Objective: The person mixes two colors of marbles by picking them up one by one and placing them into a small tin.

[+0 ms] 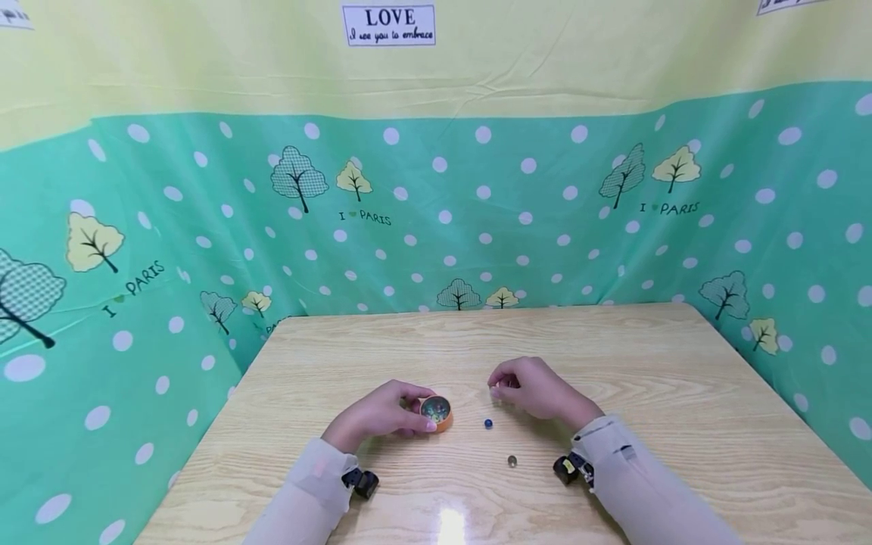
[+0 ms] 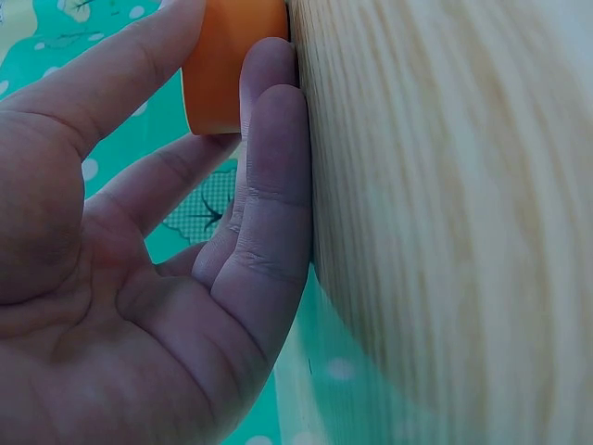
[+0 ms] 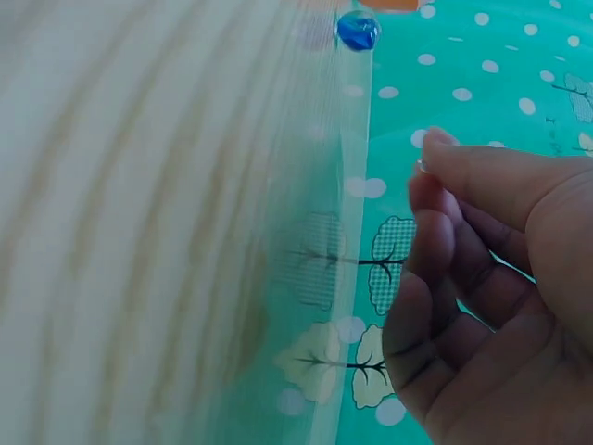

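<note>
My left hand (image 1: 384, 411) grips a round orange container (image 1: 437, 413) on the table, thumb on the near side and fingers on the far side. Small multicoloured bits show within its dark round top. In the left wrist view only the orange wall (image 2: 236, 69) of it appears. My right hand (image 1: 538, 387) is above the table to the right, thumb and index finger pinching a small glassy marble (image 3: 420, 167), mostly hidden by the fingertips. A blue marble (image 1: 488, 424) lies on the table between the hands. Nearer to me rests a greyish-brown marble (image 1: 512, 461).
The wooden table (image 1: 327, 356) spreads under both hands. Behind it and at its sides hangs a green and yellow curtain (image 1: 463, 189) with dots and trees. Black wrist cameras (image 1: 366, 484) are strapped to both sleeves.
</note>
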Demonstrator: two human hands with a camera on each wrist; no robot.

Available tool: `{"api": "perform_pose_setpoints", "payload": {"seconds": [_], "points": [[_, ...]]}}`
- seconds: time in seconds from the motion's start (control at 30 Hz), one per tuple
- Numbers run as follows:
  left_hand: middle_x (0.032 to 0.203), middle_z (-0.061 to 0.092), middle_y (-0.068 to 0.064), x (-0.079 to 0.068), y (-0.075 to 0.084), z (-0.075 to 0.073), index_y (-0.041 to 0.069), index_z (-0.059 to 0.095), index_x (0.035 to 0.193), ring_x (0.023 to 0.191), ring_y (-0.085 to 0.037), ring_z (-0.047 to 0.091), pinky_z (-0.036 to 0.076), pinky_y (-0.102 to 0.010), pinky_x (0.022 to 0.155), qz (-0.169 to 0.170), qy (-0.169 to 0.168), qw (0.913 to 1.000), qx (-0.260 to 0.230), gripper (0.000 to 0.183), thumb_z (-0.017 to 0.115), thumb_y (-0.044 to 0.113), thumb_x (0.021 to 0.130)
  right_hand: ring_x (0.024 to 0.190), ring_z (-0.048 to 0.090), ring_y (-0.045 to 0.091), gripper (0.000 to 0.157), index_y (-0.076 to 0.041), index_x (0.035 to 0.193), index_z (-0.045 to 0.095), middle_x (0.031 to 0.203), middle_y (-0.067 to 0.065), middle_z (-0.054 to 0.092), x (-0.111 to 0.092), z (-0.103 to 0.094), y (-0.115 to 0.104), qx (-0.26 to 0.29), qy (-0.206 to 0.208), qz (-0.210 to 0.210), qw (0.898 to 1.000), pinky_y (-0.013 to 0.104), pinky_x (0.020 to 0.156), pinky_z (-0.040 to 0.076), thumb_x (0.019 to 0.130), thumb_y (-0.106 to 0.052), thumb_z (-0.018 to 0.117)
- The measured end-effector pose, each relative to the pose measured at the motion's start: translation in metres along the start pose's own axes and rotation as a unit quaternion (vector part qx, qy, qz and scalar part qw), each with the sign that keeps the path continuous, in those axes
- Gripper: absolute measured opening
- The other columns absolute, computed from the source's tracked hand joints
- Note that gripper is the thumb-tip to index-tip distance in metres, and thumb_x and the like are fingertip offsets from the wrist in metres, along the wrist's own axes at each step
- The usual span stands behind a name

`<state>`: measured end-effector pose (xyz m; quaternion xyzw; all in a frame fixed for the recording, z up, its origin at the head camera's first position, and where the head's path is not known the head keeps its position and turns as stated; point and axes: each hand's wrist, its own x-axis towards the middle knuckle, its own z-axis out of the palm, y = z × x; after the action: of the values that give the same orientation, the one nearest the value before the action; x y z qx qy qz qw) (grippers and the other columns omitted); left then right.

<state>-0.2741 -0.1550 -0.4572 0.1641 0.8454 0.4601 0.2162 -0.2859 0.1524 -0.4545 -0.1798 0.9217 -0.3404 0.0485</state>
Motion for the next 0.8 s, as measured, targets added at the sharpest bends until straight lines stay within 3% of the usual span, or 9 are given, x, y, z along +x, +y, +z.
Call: {"api": "perform_pose_setpoints", "payload": {"seconds": [0.43, 0.8], "points": [[0.094, 0.061, -0.008, -0.001, 0.002, -0.001, 0.013, 0.07, 0.132, 0.073, -0.017, 0.065, 0.056, -0.032, 0.066, 0.004, -0.001, 0.9999, 0.013, 0.05, 0.086, 0.027, 0.087, 0.07, 0.054, 0.012, 0.006, -0.02, 0.1, 0.078, 0.077, -0.006, 0.061, -0.001, 0.008, -0.012, -0.004, 0.01, -0.028, 1.0, 0.025, 0.062, 0.044, 0.095, -0.024, 0.077], [0.094, 0.063, -0.008, -0.001, 0.0, 0.0, 0.014, 0.07, 0.132, 0.073, -0.016, 0.064, 0.056, -0.031, 0.067, 0.007, -0.004, 0.9998, 0.017, 0.05, 0.086, 0.027, 0.087, 0.07, 0.055, 0.013, 0.009, -0.019, 0.102, 0.079, 0.077, -0.005, 0.061, -0.004, 0.016, -0.025, 0.003, -0.017, -0.056, 0.998, 0.025, 0.06, 0.045, 0.096, -0.025, 0.076]]}}
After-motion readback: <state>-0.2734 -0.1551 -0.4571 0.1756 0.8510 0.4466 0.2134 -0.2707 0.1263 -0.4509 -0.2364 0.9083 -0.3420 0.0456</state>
